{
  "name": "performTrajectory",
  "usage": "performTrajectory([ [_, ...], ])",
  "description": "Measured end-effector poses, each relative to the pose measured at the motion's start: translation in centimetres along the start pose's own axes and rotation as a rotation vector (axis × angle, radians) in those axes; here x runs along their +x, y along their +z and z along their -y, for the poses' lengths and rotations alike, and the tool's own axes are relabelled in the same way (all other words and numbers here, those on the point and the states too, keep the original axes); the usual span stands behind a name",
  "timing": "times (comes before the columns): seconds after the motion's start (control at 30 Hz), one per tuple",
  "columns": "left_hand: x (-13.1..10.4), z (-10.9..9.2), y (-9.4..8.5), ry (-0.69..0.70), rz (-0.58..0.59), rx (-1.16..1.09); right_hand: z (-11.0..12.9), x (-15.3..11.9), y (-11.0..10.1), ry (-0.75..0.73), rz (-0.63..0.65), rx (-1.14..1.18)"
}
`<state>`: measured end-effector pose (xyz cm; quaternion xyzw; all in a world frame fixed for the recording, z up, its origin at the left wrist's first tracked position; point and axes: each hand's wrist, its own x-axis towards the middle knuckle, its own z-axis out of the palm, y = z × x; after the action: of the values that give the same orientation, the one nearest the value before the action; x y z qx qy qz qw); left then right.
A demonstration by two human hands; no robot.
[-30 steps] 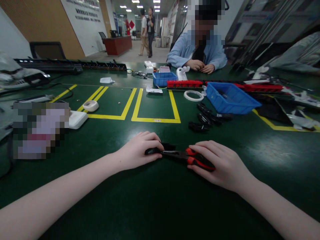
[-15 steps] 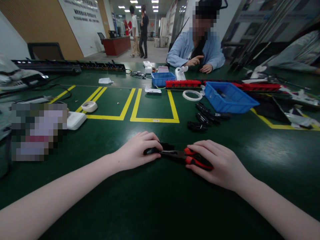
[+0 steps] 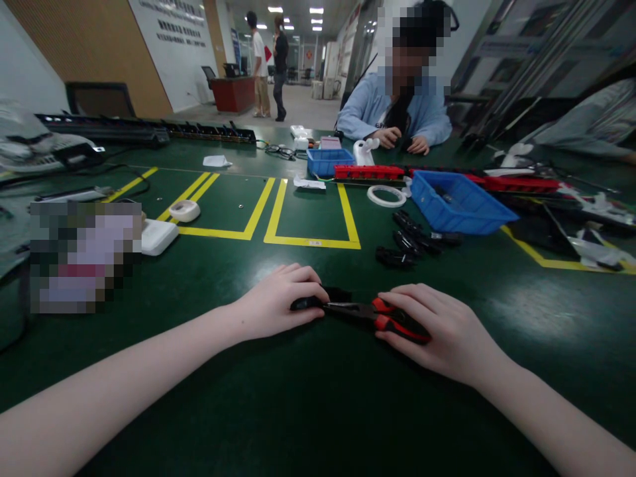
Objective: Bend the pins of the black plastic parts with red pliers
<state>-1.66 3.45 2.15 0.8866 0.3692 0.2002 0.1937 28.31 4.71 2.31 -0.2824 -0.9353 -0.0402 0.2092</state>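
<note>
My left hand [image 3: 283, 299] is closed round a small black part [image 3: 307, 303] just above the green table [image 3: 318, 397]. My right hand [image 3: 437, 324] grips the red and black handles of a pair of needle-nose pliers [image 3: 358, 309]. The jaws point left and their tips meet the black part at my left fingertips; whether they clamp it is too small to tell. Behind the jaws lies another dark piece, partly hidden. Several black parts [image 3: 410, 235] lie in a loose pile beyond my right hand.
Behind the pile stands a blue bin [image 3: 460, 205], with a white tape roll [image 3: 386, 195] to its left. Farther back are a smaller blue bin [image 3: 330, 161] and red strips [image 3: 368, 172]. A white box [image 3: 159, 237] sits at left. A person [image 3: 395, 109] sits opposite.
The whole view has shifted slightly, moving the scene a little right and down. Both hands keep their holds, with the pliers still at the black part. The person opposite has shifted their hands.
</note>
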Motion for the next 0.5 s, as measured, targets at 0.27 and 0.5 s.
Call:
performTrajectory([
  [0.27,0.04,-0.12,0.04,0.0,-0.005,0.005,0.0,0.0,0.1,0.011,-0.001,0.012],
  [0.5,0.07,-0.13,-0.07,-0.004,0.003,0.007,-0.28,-0.34,0.39,0.003,-0.032,0.026],
])
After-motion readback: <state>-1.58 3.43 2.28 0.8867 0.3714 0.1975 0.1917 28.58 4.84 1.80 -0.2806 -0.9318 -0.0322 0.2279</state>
